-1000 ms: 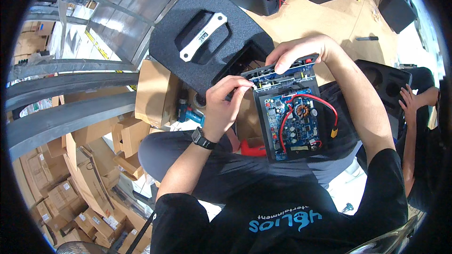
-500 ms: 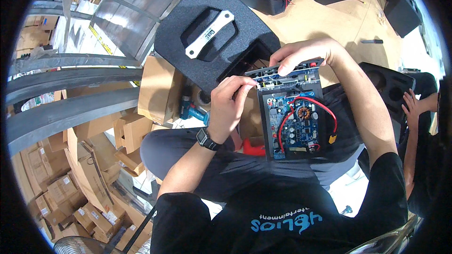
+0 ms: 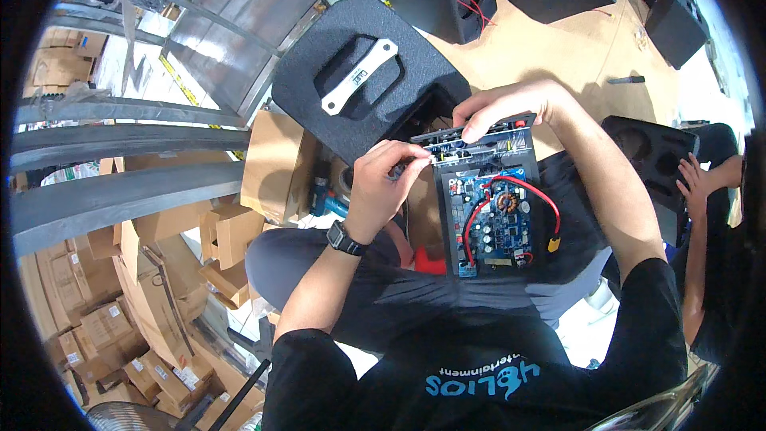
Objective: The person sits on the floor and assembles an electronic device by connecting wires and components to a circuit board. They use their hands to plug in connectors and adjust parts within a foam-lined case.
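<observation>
An amplifier module [image 3: 448, 227] rests on my lap, with a blue circuit board [image 3: 488, 230] on its black plate. A copper coil [image 3: 507, 203] sits on the board, and a red wire [image 3: 549, 198] loops from it to a yellow connector [image 3: 554, 245]. Across the far end stands an upright panel with a second board [image 3: 503, 145]. My right hand [image 3: 515, 102] grips this panel's top edge, thumb on the near side. My left hand [image 3: 381, 179] pinches at the panel's left end; whatever is between its fingertips is too small to make out.
A black speaker cabinet [image 3: 299, 88] with a white handle bar [image 3: 359, 78] stands just beyond my hands. Left of me are a cardboard box [image 3: 275, 164] and a cordless drill [image 3: 321, 193]. A marker-like black object [image 3: 626, 80] lies on the floor. At right, another person's hand [image 3: 696, 182] touches a black panel [image 3: 658, 156].
The view has shifted slightly, and the surroundings sit a little lower in it. Both hands keep nearly the same hold on the module; the left fingertips remain pinched at the panel's end.
</observation>
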Demonstrator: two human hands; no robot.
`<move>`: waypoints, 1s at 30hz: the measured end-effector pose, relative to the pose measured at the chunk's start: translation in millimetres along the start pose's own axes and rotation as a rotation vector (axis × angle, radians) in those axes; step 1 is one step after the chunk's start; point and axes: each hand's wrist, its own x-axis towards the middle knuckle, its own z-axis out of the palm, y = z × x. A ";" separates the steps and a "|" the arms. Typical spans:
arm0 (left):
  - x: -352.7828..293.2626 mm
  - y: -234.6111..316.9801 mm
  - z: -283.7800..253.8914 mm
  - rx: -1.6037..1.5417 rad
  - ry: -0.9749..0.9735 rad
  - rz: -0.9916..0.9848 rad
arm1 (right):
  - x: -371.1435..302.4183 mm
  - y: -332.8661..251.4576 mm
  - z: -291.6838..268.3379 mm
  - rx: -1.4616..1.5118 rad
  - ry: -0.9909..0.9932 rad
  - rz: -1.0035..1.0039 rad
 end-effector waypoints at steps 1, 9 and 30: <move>1.2 -0.3 -1.7 -0.008 -0.004 0.020 | -2.0 -1.0 1.8 0.052 -0.030 -0.020; -9.1 23.5 13.2 -0.108 0.076 0.153 | -49.9 -18.1 28.0 0.179 0.007 0.068; 18.1 1.8 18.9 0.021 0.385 0.202 | -20.4 -78.4 -11.2 -0.311 0.047 0.028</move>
